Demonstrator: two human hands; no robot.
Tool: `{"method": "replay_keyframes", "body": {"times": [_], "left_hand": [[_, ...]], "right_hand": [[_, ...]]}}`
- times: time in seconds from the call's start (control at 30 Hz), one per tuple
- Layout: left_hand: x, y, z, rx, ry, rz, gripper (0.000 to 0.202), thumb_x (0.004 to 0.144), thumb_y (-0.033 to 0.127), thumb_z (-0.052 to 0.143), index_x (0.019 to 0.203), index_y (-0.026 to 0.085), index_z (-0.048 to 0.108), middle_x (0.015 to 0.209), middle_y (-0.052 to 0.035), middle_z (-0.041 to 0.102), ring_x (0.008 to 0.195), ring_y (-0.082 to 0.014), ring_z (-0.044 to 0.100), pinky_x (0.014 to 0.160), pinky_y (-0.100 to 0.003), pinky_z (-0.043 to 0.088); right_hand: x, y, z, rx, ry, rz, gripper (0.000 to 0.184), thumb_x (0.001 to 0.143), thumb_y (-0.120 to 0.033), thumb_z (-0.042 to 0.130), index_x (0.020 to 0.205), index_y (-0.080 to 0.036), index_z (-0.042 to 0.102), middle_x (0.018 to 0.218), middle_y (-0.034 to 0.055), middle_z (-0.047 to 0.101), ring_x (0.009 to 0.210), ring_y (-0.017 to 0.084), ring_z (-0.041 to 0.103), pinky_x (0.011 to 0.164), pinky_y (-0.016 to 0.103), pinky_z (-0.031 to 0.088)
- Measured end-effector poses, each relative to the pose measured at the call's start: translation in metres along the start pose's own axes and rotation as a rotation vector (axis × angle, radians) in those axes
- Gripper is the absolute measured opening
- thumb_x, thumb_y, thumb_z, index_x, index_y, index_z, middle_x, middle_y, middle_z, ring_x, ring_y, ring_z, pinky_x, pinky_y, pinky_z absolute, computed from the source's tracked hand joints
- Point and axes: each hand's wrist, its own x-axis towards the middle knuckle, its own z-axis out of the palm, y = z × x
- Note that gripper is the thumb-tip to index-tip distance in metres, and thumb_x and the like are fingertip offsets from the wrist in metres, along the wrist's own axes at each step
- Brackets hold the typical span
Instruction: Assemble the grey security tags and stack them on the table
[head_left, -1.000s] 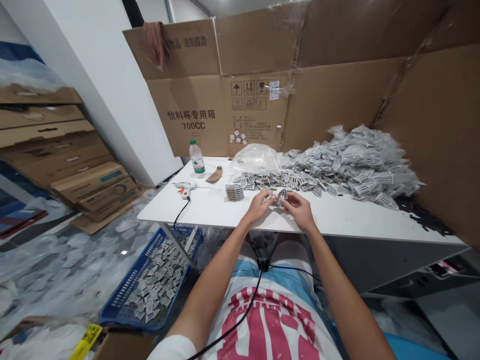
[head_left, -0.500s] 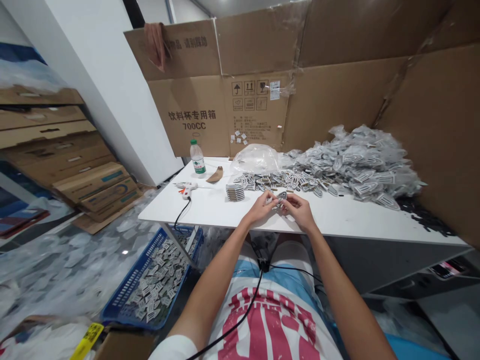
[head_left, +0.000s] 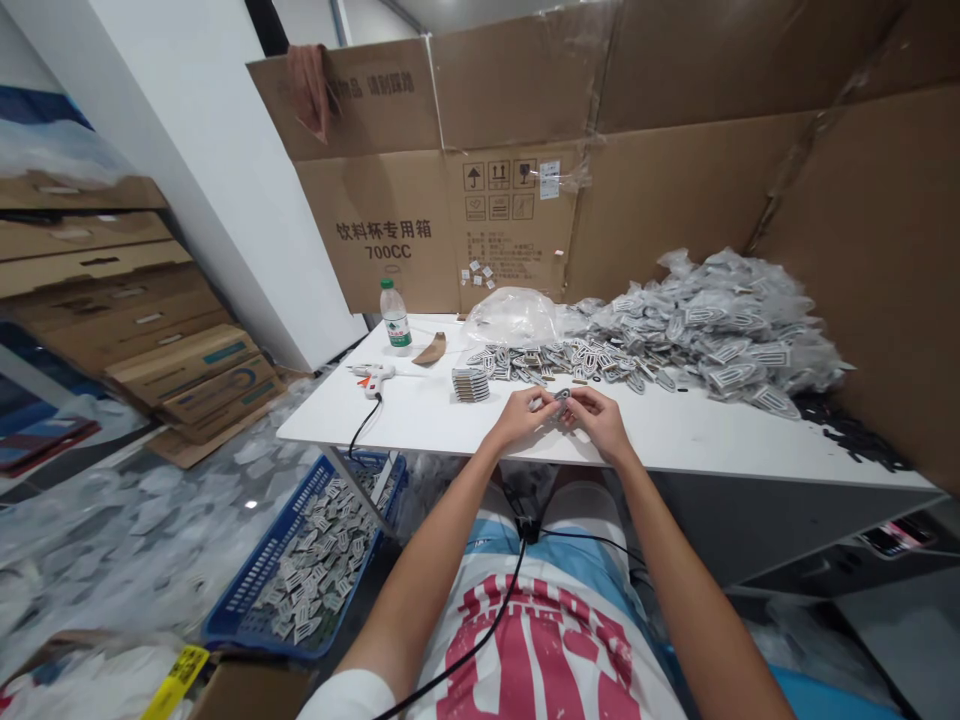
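Observation:
My left hand (head_left: 519, 419) and my right hand (head_left: 600, 421) meet over the front of the white table (head_left: 420, 410), both pinched on one small grey patterned piece (head_left: 561, 402) held between the fingertips. Just beyond my hands lies a loose spread of the same pieces (head_left: 551, 360). A short neat stack of them (head_left: 470, 384) stands to the left of my left hand. A big heap of pieces in clear bags (head_left: 712, 325) fills the table's right half.
A glue gun (head_left: 371, 376) with its cord lies at the table's left, near a water bottle (head_left: 394, 317) and a clear plastic bag (head_left: 511, 316). A blue basket (head_left: 300, 560) of pieces sits on the floor. Cardboard walls (head_left: 675, 180) stand behind.
The small piece between my fingertips has been turned and lowered slightly; my hands have drawn a little closer together.

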Motion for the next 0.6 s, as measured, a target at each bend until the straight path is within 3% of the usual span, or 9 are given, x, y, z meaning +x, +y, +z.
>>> {"method": "replay_keyframes", "body": {"times": [0.6], "left_hand": [[-0.0004,0.0029,-0.0007,0.134,0.032,-0.048,0.050,0.094,0.064,0.063,0.073,0.019,0.054,0.070,0.0020,0.055,0.072,-0.0154,0.050,0.069,-0.028,0.036]], "right_hand": [[0.0007,0.0028,-0.0008,0.024,-0.019,-0.035,0.041,0.085,-0.060,0.081,0.100,-0.023,0.074,0.076,0.0046,0.075,0.066,0.024,0.071,0.061,0.037,0.062]]}}
